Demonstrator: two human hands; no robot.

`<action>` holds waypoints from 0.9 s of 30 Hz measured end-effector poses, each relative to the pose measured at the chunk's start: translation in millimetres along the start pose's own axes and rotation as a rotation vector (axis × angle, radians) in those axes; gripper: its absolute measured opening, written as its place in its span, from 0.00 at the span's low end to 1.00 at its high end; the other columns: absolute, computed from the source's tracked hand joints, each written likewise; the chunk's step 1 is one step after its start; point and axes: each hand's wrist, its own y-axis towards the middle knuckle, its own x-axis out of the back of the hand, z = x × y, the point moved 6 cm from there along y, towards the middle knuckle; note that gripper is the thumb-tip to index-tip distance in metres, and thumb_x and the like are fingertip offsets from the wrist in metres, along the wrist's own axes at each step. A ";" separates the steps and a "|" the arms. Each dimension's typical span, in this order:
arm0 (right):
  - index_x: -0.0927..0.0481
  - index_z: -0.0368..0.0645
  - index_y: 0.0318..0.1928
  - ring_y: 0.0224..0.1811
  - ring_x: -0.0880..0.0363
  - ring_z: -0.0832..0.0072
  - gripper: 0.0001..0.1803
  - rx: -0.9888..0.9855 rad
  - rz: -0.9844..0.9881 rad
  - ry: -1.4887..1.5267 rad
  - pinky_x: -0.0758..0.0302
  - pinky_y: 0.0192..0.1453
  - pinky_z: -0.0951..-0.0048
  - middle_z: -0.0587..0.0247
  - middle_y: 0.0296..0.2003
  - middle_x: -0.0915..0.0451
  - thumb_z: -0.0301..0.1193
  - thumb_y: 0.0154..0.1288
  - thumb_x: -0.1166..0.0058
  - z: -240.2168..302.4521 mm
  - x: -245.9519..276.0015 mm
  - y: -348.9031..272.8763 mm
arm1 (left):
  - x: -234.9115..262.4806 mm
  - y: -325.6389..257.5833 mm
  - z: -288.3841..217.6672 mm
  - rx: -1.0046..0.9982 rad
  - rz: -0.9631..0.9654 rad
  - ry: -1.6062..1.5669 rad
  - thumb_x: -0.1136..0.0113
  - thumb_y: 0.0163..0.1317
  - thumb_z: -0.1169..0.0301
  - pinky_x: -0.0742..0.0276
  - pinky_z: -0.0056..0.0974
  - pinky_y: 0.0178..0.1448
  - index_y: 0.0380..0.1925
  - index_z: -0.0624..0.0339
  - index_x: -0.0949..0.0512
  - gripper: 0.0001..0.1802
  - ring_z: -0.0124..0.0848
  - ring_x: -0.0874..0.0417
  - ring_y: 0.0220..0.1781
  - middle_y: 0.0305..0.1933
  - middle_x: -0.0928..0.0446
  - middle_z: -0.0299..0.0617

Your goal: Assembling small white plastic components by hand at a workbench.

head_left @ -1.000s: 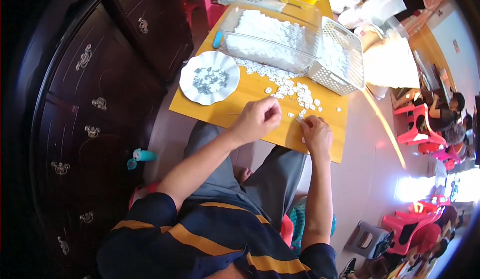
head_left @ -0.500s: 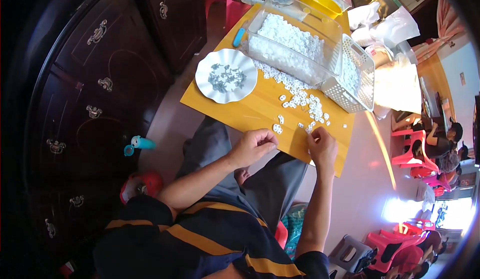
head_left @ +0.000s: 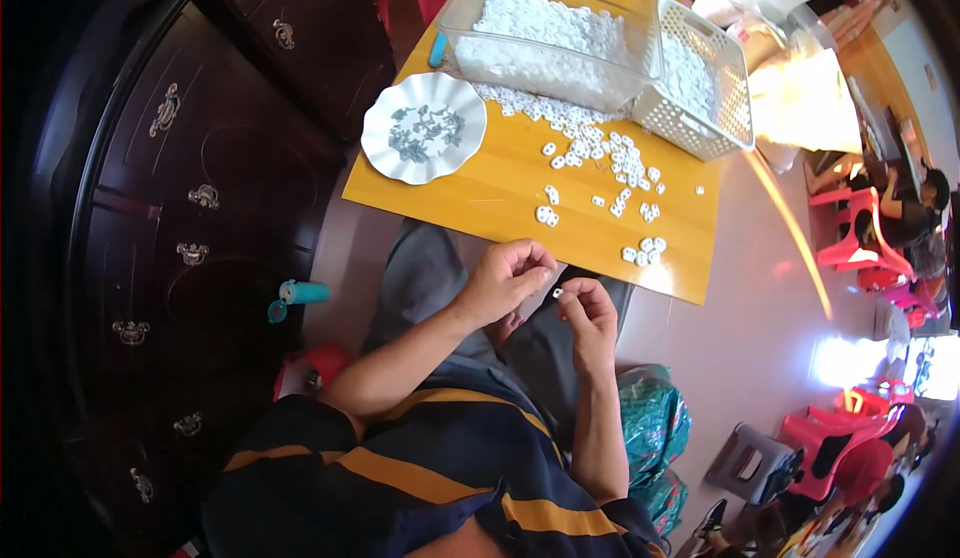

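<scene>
My right hand (head_left: 588,320) pinches a small white plastic piece (head_left: 558,294) with dark holes, just off the table's near edge. Beside it, my left hand (head_left: 508,280) has thumb and forefinger pressed together; whatever lies between them is too small to make out. On the yellow wooden table (head_left: 450,206), more white two-holed pieces (head_left: 628,158) lie scattered, with a small cluster (head_left: 645,251) near the front right corner. To the left, a white scalloped plate (head_left: 472,108) carries many small grey pieces (head_left: 425,133).
A clear plastic bin (head_left: 560,86) full of white pieces stands at the back, beside a white perforated basket (head_left: 690,128). A teal bottle (head_left: 305,292) lies left on the floor by dark cabinets (head_left: 250,168). Green bags (head_left: 650,418) and a grey stool (head_left: 745,461) are at right.
My right hand has moved left from the table's front edge towards my left hand, now with a white piece in its fingertips. My left hand stays nearly still. The view has shifted slightly.
</scene>
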 end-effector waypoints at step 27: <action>0.24 0.39 0.42 0.32 0.27 0.89 0.05 0.140 0.007 -0.090 0.29 0.37 0.84 0.74 0.31 0.23 0.21 0.69 0.41 3.2 1.9 2.4 | -9.1 4.1 3.5 -0.076 0.013 0.216 0.38 0.64 0.81 0.21 0.27 0.42 0.40 0.66 0.21 0.05 0.18 0.20 0.35 0.34 0.20 0.33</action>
